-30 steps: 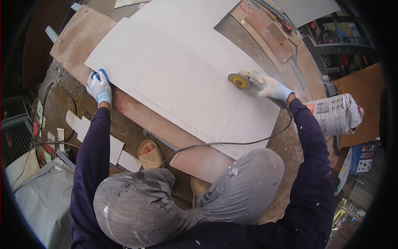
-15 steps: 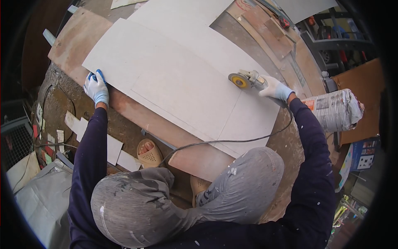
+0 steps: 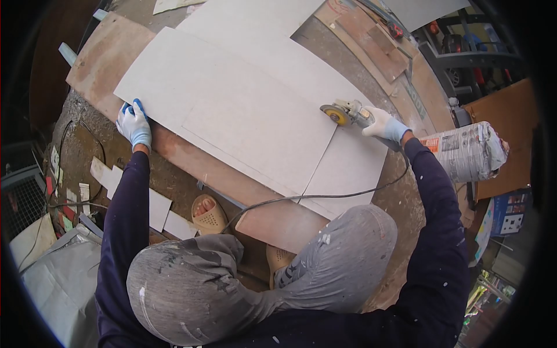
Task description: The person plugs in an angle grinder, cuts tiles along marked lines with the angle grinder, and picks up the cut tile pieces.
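Observation:
My right hand [image 3: 383, 126], in a white and pale blue glove, grips an angle grinder [image 3: 357, 111]. The grinder's disc [image 3: 335, 114] has a yellow centre and rests at the far end of a dark straight cut in a flat white board [image 3: 232, 110]. That cut runs back to the board's near edge. At the board's left corner, my left hand [image 3: 135, 124] is gloved too, its blue-tipped fingers closed over the edge. Under the white board lies a reddish-brown plank [image 3: 191, 156]. The grinder's black cord [image 3: 313, 198] crosses the near part of the board.
A second white sheet [image 3: 249, 17] lies beyond the board. White strips [image 3: 156, 209] and a grey bag-like sheet [image 3: 64, 284] are at the left. On the right stand a plastic-wrapped sack [image 3: 464, 152] and a cardboard panel [image 3: 510, 130]. Wooden planks [image 3: 371, 46] lie at upper right.
The cut line looks darker and wider, and the piece on its right has shifted slightly. Both hands stay in nearly the same place.

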`<state>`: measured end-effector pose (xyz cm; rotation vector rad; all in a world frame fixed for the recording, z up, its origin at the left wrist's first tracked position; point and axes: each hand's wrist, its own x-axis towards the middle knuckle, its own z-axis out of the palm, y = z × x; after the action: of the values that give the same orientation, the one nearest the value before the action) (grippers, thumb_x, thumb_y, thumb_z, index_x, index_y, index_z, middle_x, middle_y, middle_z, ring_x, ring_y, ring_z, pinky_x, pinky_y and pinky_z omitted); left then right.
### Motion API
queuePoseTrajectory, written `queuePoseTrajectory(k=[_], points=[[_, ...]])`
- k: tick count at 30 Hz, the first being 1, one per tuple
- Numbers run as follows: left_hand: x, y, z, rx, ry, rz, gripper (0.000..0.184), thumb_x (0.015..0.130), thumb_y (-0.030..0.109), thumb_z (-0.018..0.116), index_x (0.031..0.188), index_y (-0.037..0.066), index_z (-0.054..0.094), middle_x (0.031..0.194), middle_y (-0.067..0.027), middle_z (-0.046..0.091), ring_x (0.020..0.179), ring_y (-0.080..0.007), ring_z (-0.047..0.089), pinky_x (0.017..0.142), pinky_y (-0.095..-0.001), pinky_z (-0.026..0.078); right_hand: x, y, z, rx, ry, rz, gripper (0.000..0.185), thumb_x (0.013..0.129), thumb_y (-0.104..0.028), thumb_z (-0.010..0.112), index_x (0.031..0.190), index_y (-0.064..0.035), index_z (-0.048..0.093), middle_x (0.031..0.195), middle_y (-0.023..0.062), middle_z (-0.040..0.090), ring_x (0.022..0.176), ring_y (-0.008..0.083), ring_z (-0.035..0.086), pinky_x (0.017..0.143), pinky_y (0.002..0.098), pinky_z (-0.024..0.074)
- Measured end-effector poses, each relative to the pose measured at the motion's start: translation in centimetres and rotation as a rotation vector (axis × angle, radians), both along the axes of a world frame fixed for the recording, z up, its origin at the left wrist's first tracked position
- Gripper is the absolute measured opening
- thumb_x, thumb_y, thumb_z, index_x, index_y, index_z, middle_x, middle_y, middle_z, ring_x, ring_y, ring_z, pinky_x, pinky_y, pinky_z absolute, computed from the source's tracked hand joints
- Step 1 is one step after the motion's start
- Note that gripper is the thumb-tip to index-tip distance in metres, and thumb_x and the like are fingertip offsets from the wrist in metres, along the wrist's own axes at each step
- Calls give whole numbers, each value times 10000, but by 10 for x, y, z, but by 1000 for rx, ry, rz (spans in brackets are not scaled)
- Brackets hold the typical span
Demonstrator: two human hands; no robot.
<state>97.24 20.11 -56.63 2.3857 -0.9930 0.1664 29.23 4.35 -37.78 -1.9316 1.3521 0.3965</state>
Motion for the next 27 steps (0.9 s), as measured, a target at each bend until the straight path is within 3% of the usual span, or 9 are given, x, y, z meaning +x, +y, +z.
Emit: queuePoseTrajectory(k=[4,7,10,13,14,20,24,27], points=[[-4,1,8,17,24,15,483,1012,467,537,1090,39,744,1325,-97,649,1267,-300,546,1143,-468,318,-4,3,6,-38,-22,-114,581,736,-199,762,1251,-1,581,1022,94,665,886,199,643,823,323,537],[0,0,4,31,-14,-7,462,1007,452,549,1109,47,745,1327,-92,653,1265,-296,549,1122,-458,342,-2,13,29,67,-222,-384,530,797,-247,789,1230,-14,590,976,70,649,786,174,649,718,311,559],[-2,-1,3,14,24,13,453,1003,451,559,1107,55,752,1334,-83,652,1255,-297,558,1111,-452,354,-23,16,24,-16,-300,-553,543,878,-453,761,1201,-43,611,926,74,657,700,179,657,645,320,572],[-4,-1,5,30,8,14,446,1003,448,559,1088,59,759,1332,-69,654,1244,-296,561,1107,-443,357,-42,26,14,153,-579,-1120,643,910,-650,654,1188,-70,623,912,88,678,678,205,677,622,339,587],[-3,0,5,23,-5,15,444,1004,448,557,1085,61,760,1331,-69,654,1242,-295,561,1106,-444,358,-47,31,9,143,-617,-1120,684,937,-705,563,1211,-81,628,915,107,698,682,224,690,619,359,600],[-9,-3,13,39,-1,17,436,1004,435,558,1077,54,758,1321,-62,657,1239,-289,561,1100,-451,361,-47,65,-3,317,-873,-1226,545,988,-586,583,1200,-87,631,907,108,702,685,241,699,592,385,608],[-15,-3,18,49,1,18,428,1002,430,563,1069,55,758,1324,-67,654,1236,-295,562,1100,-451,359,-20,80,-8,364,-881,-1275,557,964,-554,645,1215,-59,602,917,101,696,701,235,707,600,370,609],[-10,-1,20,50,29,-19,465,993,458,583,1013,21,743,1311,-117,639,1221,-329,559,1076,-460,386,13,84,-12,108,-665,-1114,504,963,-540,662,1117,-62,619,872,69,684,731,194,701,607,375,607]])
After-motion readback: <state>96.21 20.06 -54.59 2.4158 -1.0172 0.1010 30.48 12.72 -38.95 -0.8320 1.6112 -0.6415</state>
